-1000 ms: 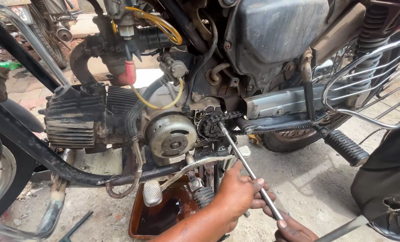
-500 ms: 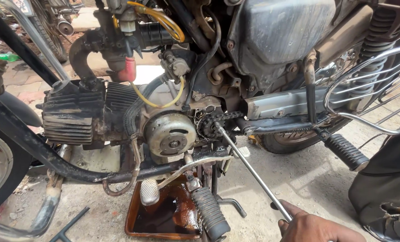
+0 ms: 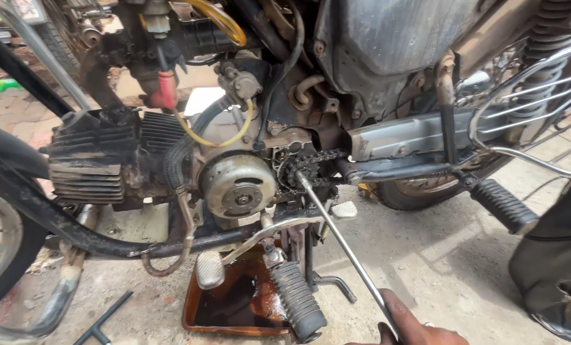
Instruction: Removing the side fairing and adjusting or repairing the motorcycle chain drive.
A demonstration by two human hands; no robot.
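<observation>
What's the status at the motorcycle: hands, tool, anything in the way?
Right hand grips the long metal rod; left hand out of view. Rod tip sits at the chain sprocket. Footpeg and oil pan close beneath.

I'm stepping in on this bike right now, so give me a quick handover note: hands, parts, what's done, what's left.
Right hand: grips the long rod, tip at the sprocket by the chain.
Left hand: out of view.
Oil tray sits under the engine, holding dark oil. T-wrench lies on the ground to the left.
Done: sprocket and round rotor are exposed.
Left: the sprocket work itself; covers not in view.
</observation>
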